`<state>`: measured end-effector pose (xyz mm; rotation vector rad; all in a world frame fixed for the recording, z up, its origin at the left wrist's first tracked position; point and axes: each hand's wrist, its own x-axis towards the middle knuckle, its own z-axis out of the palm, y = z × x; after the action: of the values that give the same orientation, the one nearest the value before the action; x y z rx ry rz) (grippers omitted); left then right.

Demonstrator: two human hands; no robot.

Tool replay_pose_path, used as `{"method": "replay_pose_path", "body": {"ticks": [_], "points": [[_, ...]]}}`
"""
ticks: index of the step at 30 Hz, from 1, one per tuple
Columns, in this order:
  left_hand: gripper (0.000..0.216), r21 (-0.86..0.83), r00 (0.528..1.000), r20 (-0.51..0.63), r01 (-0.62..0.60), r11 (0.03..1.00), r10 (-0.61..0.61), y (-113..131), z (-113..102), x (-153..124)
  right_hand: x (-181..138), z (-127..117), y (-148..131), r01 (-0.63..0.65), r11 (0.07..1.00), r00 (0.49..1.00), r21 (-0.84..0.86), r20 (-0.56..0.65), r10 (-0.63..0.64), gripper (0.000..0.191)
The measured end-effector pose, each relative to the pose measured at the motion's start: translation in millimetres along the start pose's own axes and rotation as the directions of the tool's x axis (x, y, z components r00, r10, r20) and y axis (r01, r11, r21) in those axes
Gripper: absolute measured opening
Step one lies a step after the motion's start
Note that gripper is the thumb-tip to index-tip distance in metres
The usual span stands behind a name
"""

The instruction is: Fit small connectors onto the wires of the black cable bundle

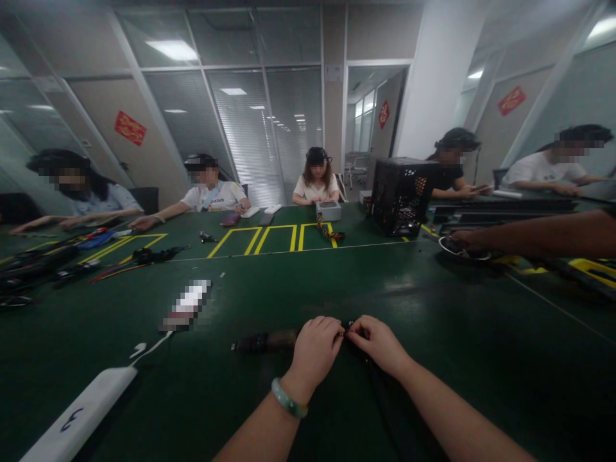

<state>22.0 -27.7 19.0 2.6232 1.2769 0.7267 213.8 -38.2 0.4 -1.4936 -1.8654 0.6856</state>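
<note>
My left hand [315, 350] and my right hand [378, 343] meet at the near middle of the green table [409, 321], both with fingers curled in a pinch. Between the fingertips sits a small dark part [345, 332] with a bit of metal; I cannot make out what it is. A dark bundled cable or sleeve [262, 341] runs left from under my left hand. A black cable [380, 391] trails toward me under my right wrist. A green bangle [287, 398] is on my left wrist.
A white power bank [79, 417] with a cable lies near left, a blurred flat item [187, 305] beyond it. A black computer case [402, 196] stands far right. Another person's arm [539, 234] reaches to a dark dish [464, 251]. Several seated people, cables and yellow tape markings ring the table.
</note>
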Motion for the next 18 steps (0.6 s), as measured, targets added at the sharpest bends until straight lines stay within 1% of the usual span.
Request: {"method": "replay_pose_path", "body": {"ticks": [7,14,18], "points": [[0.012,-0.022,0.998,0.016,0.062,0.998,-0.062,0.0,1.1,-0.6,0.2,0.8,-1.4,-0.013,1.000,1.000,0.011,0.010,0.013,0.012],[0.014,-0.070,1.000,0.003,0.010,0.998,-0.010,-0.5,-0.8,-3.4,0.2,1.0,1.0,-0.004,1.000,1.000,0.010,-0.016,0.004,0.012],[0.012,-0.058,1.000,-0.011,-0.005,0.998,0.004,-2.1,1.0,-1.8,0.3,1.4,2.1,-0.004,1.000,1.000,0.012,-0.018,0.004,0.011]]}}
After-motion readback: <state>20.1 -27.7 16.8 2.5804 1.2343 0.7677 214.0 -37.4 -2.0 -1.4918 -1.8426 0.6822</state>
